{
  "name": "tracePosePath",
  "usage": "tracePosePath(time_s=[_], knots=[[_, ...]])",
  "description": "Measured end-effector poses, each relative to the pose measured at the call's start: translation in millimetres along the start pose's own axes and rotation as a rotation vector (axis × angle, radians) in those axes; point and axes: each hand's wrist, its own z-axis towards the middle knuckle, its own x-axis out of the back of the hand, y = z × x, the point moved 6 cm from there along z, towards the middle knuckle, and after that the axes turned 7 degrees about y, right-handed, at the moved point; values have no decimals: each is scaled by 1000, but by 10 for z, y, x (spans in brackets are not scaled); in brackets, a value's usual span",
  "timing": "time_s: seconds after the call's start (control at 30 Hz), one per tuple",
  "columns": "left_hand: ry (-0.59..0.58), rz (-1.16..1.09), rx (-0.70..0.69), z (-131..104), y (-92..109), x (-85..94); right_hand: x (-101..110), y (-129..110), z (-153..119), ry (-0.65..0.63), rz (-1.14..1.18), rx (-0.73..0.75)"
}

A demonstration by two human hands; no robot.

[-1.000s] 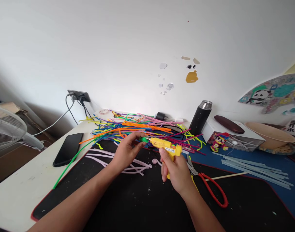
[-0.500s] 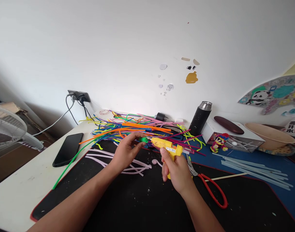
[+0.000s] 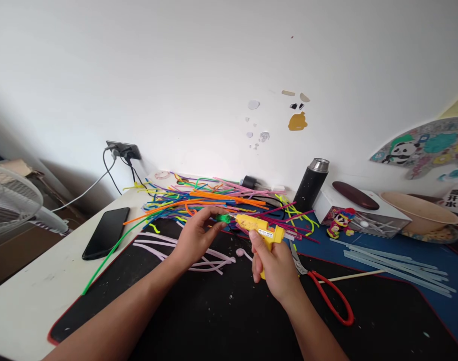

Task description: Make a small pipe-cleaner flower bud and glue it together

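Between the thumb and fingers of my left hand [image 3: 197, 235] is a small green piece [image 3: 224, 218], which looks like coiled pipe cleaner. My right hand [image 3: 276, 265] is wrapped round the handle of a yellow hot glue gun [image 3: 257, 225]. The gun's nozzle points left, close to the green piece; whether they touch I cannot tell. Below the hands lie pale lilac pipe cleaners [image 3: 210, 268] and one with a coiled end [image 3: 240, 252]. A heap of coloured pipe cleaners [image 3: 214, 195] spreads behind both hands.
Red-handled scissors [image 3: 341, 301] lie right of my right hand, by a thin stick [image 3: 353, 275]. Translucent glue sticks [image 3: 398, 265] rest farther right. A black thermos [image 3: 312, 184], a small figurine [image 3: 340, 223] and a white box [image 3: 364, 213] stand behind. A phone [image 3: 105, 233] lies left.
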Motion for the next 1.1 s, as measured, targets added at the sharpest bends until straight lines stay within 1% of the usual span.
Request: tracePosePath(time_s=[0.23, 0.4, 0.6, 0.87, 1.1], knots=[[30, 4, -10, 8, 12, 29, 31, -1, -1, -3, -23, -6], [28, 1, -2, 14, 8, 27, 29, -13, -11, 10, -33, -2], [15, 0, 7, 13, -10, 16, 0, -40, -33, -20, -57, 12], [24, -9, 10, 19, -7, 15, -28, -72, -58, -41, -31, 5], [17, 1, 3, 14, 16, 9, -12, -80, -56, -17, -24, 4]])
